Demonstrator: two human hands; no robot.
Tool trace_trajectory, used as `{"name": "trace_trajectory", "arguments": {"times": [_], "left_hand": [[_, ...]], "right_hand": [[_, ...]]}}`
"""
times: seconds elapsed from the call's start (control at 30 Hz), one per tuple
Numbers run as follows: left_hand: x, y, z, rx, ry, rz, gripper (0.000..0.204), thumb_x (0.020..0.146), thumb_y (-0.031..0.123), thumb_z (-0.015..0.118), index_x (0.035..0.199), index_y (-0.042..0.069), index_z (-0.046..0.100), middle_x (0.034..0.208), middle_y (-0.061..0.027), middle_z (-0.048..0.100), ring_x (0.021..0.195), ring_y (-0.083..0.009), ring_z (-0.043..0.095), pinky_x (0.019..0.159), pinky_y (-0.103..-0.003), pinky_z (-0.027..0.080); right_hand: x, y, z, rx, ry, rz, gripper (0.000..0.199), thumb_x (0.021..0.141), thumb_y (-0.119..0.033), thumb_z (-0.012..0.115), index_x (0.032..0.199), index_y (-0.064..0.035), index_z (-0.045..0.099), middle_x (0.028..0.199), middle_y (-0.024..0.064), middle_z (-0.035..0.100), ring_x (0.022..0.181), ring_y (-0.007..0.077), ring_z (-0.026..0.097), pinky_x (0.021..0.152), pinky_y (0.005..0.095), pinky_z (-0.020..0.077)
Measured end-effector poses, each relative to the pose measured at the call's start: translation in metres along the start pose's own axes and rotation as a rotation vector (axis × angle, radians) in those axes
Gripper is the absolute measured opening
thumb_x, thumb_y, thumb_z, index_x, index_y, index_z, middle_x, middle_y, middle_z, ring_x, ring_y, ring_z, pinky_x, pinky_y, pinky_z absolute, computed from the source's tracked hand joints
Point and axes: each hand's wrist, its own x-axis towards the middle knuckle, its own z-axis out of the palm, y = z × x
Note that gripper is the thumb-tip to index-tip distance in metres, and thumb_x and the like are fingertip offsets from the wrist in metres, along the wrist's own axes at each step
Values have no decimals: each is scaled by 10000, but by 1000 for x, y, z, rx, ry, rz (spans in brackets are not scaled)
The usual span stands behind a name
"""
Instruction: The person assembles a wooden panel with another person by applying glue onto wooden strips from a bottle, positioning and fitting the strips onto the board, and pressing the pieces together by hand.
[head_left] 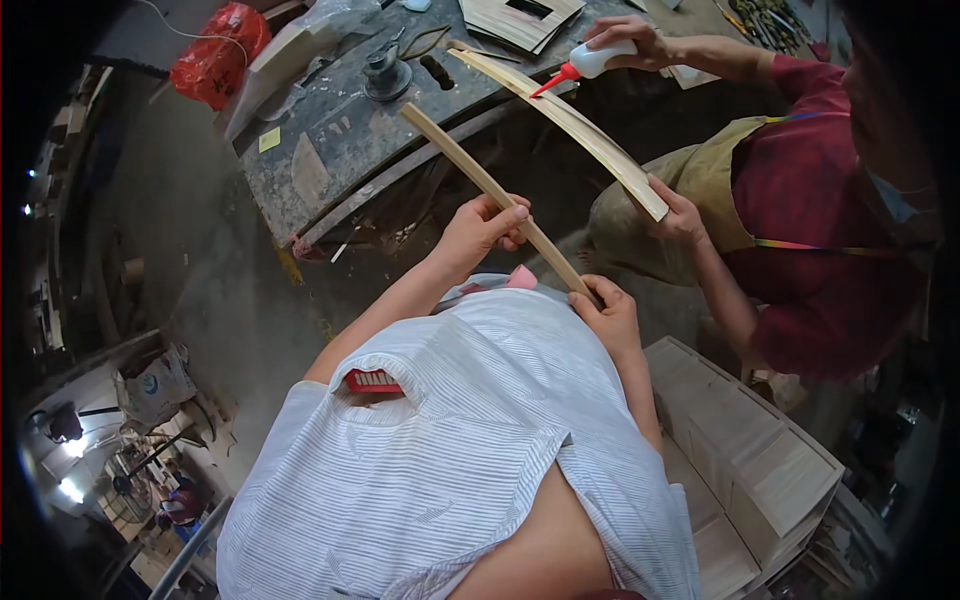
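A narrow, pale wooden strip point(455, 155) slants across in front of my body, its far end near the workbench edge. My left hand point(485, 228) is closed round its middle, thumb on top. At its near end, my right hand point(610, 312) pinches the strip beside my apron. To the right, a co-worker holds a longer, curved wooden board point(590, 140) with one hand. The co-worker's other hand tilts a white squeeze bottle point(602, 60), whose red nozzle points down at that board's face.
The grey workbench point(300, 175) carries a dark round metal tool point(385, 78) and a stack of thin wooden panels point(520, 20). A red plastic bag point(220, 55) sits at the back left. Pale wooden boxes point(760, 450) stand at my right. A fan point(125, 490) is at lower left.
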Motion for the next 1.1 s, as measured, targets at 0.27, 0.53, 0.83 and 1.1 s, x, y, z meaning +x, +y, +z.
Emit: {"name": "trace_trajectory", "arguments": {"times": [0.27, 0.53, 0.83, 1.1], "left_hand": [[-1, 2, -3, -6, 25, -10, 363, 987, 269, 759, 1228, 11, 671, 988, -56, 687, 834, -106, 660, 746, -250, 548], [-1, 1, -11, -20, 23, -15, 347, 993, 248, 754, 1228, 7, 670, 994, -63, 697, 817, -110, 653, 726, -251, 543], [1, -3, -12, -3, -5, -22, 349, 996, 251, 753, 1233, 11, 667, 1025, -71, 714, 820, -110, 651, 729, -254, 541], [8, -3, -10, 6, -19, -35, 359, 992, 263, 758, 1234, 13, 670, 1023, -66, 720, 831, -112, 664, 733, -255, 549]], "right_hand": [[2, -9, 4, 2, -7, -8, 269, 880, -125, 783, 1108, 11, 734, 969, 148, 757, 873, 210, 718, 823, 328, 555], [5, -11, 9, 2, -22, 3, 279, 881, -128, 787, 1114, 15, 733, 980, 150, 758, 881, 208, 718, 830, 330, 557], [7, -14, 8, -4, -35, 2, 289, 882, -131, 780, 1124, 18, 731, 1002, 164, 760, 909, 225, 728, 850, 337, 558], [8, -19, 6, -14, -30, 17, 287, 883, -133, 774, 1123, 19, 731, 999, 167, 758, 905, 230, 728, 847, 338, 557]]}}
